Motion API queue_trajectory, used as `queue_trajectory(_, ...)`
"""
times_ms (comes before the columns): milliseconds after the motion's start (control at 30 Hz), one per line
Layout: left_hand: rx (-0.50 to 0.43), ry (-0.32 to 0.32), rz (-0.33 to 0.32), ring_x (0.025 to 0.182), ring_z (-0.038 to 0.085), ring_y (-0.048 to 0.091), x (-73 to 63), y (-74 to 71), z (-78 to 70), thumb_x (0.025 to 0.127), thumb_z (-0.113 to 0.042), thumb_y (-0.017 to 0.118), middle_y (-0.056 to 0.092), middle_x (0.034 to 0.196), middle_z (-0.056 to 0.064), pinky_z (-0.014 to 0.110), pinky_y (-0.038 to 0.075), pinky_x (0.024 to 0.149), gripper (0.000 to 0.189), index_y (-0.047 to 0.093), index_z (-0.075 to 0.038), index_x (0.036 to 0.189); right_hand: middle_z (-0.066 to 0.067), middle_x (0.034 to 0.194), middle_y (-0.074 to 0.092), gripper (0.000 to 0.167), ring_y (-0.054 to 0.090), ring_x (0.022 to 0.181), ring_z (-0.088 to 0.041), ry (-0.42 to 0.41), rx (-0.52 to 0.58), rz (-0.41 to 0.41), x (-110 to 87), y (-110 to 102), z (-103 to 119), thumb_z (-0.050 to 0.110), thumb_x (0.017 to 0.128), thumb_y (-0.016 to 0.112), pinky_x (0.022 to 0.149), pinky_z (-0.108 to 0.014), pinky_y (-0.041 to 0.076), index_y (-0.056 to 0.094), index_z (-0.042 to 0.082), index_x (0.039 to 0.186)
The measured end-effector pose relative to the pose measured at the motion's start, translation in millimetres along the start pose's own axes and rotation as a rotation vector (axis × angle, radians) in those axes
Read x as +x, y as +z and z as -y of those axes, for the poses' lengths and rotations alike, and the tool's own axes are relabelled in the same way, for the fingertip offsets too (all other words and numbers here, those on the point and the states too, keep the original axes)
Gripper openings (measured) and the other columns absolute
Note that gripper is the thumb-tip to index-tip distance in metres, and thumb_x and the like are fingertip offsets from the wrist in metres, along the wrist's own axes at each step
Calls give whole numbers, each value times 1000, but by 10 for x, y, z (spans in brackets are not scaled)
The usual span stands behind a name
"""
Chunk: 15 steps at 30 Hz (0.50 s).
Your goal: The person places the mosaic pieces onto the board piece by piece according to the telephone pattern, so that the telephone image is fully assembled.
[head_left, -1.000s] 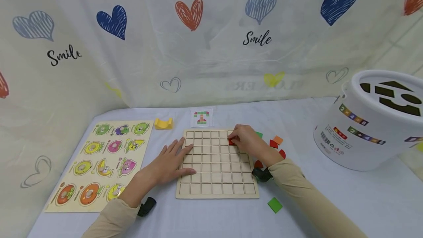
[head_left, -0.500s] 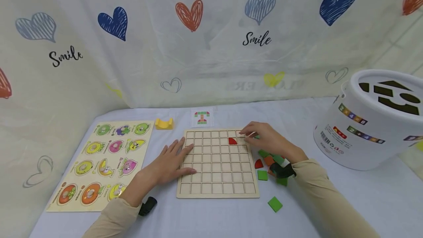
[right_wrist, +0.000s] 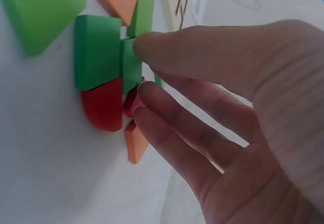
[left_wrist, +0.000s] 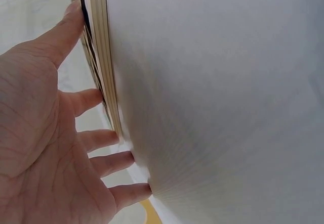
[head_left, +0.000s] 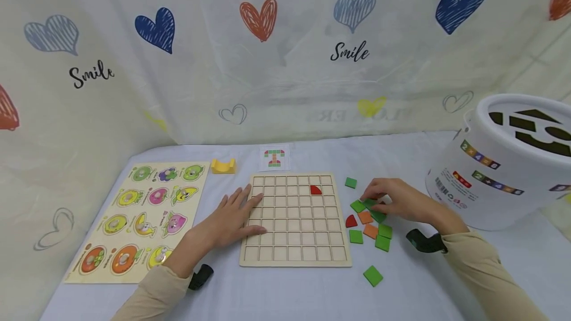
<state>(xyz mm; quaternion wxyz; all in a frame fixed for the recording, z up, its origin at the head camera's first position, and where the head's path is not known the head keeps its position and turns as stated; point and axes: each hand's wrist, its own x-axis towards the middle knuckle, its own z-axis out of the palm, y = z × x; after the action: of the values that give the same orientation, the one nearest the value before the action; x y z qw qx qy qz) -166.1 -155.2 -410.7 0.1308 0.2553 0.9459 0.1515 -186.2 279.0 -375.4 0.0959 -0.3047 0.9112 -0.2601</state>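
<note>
My left hand [head_left: 225, 219] rests on the left side of a wooden grid board [head_left: 294, 264], fingers spread. In the left wrist view, thumb and fingertips touch along the board's edge [left_wrist: 105, 57]. A red quarter-circle piece [head_left: 315, 190] lies in an upper-right cell. My right hand [head_left: 403, 204] is over a pile of loose pieces right of the board, thumb and fingers bent but apart. In the right wrist view, the thumb touches a green tile [right_wrist: 131, 67]. Other fingertips are close to red pieces, one a rounded red piece [right_wrist: 104, 105] beside another green tile [right_wrist: 98, 52].
A picture card [head_left: 274, 157] with a T pattern lies behind the board. A fruit puzzle board [head_left: 120, 232] is at left, near a yellow block [head_left: 223, 166]. A white bucket [head_left: 464, 187] stands at right. One green tile [head_left: 372, 276] lies nearer the front.
My right hand has let go of the red quarter-circle piece, leaving it on the board, and moved right to the loose pieces. The left hand has stayed put.
</note>
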Motion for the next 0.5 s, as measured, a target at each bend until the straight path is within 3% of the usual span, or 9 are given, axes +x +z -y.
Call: queue_trajectory(500, 11, -12, 16, 159, 45, 11, 25, 1, -9, 101, -61, 58, 12, 173, 23, 67, 12, 124, 86, 30, -12, 166, 4, 105, 68, 23, 62, 90, -14, -11, -44, -9, 33, 59, -52, 4, 85, 86, 80, -33, 58, 79, 8, 107)
